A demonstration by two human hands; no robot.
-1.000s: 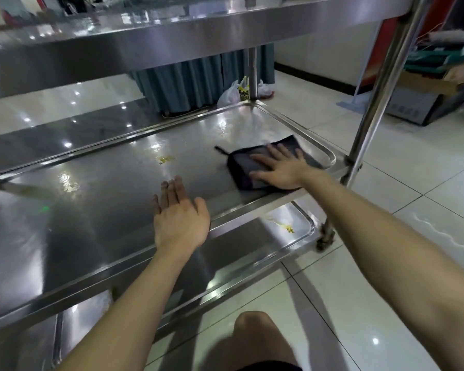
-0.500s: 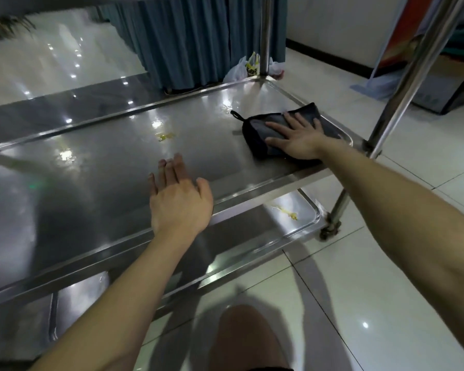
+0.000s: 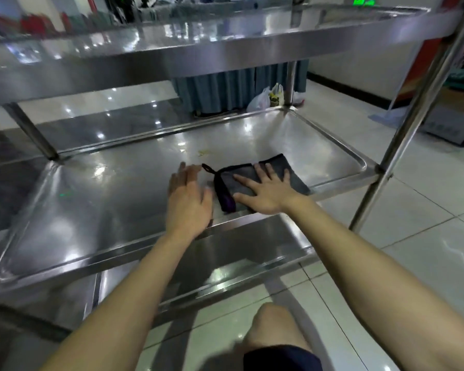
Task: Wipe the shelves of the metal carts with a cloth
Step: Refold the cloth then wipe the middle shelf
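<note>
Nearest, a bare knee and dark shorts over the white floor tiles. Just beyond, the cart's bottom shelf, plain steel.

Above it, the middle shelf: a shallow steel tray with a raised rim, glossy with light reflections. Near its front edge, right of the middle, the cloth, dark grey and folded, with a purple edge on its left and a small black loop at its far-left corner.

Right hand flat on top of the cloth, fingers straight and spread, pressing it onto the steel. Left hand palm-down on the bare shelf just left of the cloth, fingers straight and close together, slightly blurred, gripping nothing.

Farther in, a small yellowish speck on the steel past the loop.

At the right front corner, a round upright post rising to the top shelf, overhanging the whole tray and blocking most of the room.

Past the far edge, teal pleated fabric, plastic bags on the floor by the far-right post, and a cardboard box off to the right.
</note>
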